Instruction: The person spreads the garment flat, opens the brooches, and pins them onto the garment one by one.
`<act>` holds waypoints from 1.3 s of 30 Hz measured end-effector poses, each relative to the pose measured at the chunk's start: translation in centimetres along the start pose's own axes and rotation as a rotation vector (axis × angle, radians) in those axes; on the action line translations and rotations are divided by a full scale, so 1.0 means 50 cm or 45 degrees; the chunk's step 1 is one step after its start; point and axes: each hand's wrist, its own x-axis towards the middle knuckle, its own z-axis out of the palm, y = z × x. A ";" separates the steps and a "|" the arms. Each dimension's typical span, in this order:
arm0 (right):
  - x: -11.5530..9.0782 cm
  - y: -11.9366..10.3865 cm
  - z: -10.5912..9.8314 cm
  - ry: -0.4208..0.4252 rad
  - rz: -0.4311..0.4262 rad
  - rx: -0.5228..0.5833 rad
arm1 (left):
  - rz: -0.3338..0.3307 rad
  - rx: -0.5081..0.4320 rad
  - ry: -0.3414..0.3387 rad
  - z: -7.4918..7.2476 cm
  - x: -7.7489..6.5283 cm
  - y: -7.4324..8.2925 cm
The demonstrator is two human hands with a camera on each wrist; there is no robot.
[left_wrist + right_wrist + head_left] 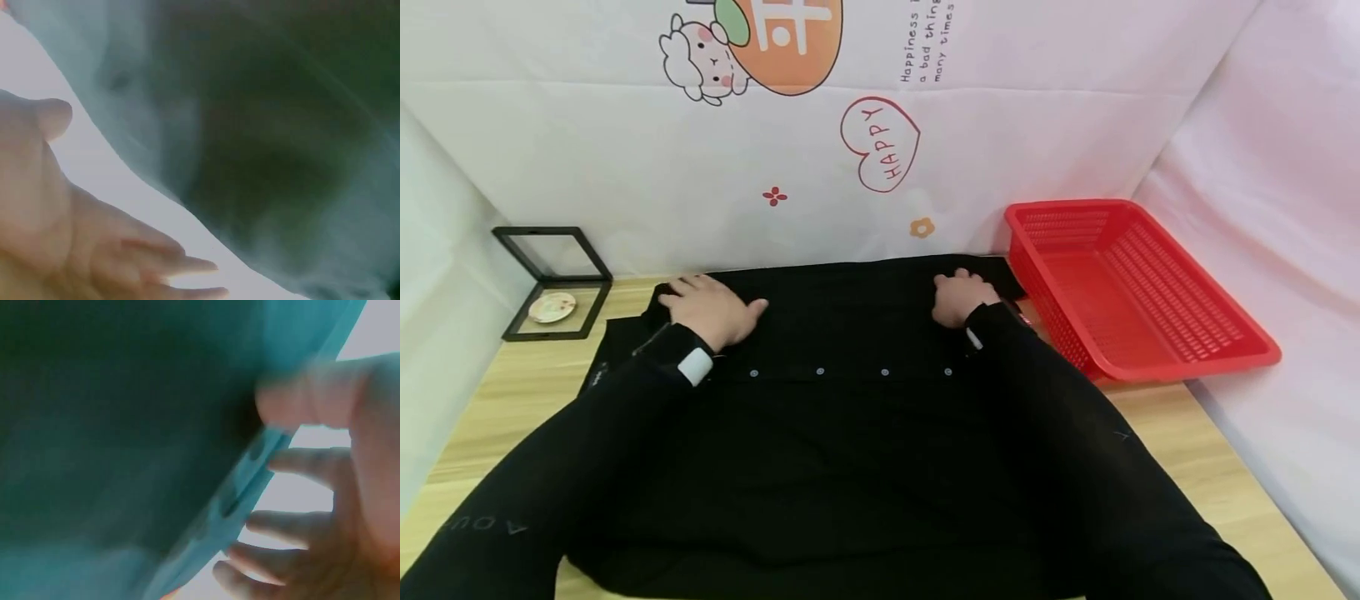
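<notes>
Lying spread over the table [1157, 417], a black garment [850, 467] fills the middle of the head view, with a row of small pale buttons [820, 372] running from side to side across it. The left hand [709, 310] is over its far left part, palm down, fingers apart and the thumb held well away from them. The right hand [961, 298] is over the far right part, and the right wrist view shows its fingers spread apart near the garment's edge, the thumb blurred against the dark cloth; whether either hand presses on the fabric I cannot tell. Both arms wear black sleeves, and a small white piece [696, 366] sits at the left wrist. Just beside the garment's far right corner stands a red basket [1195, 367] with slotted walls. Near the far left corner of the table is a black hinged frame [546, 337], opened out, with a small round decorated disc [552, 307] in its lower half. Behind everything hangs a white cloth [1037, 142] printed with flowers, a cartoon animal and a red heart [881, 144] reading HAPPY.
</notes>
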 end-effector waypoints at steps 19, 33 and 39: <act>0.031 0.012 0.037 -0.198 0.102 0.273 | 0.150 -0.172 -0.407 0.023 0.017 -0.054; -0.028 0.051 0.023 -0.100 0.005 0.127 | 0.297 -0.054 -0.172 0.005 -0.045 -0.089; -0.101 0.016 0.045 -0.222 -0.151 0.010 | 0.189 -0.019 -0.190 0.028 -0.192 -0.167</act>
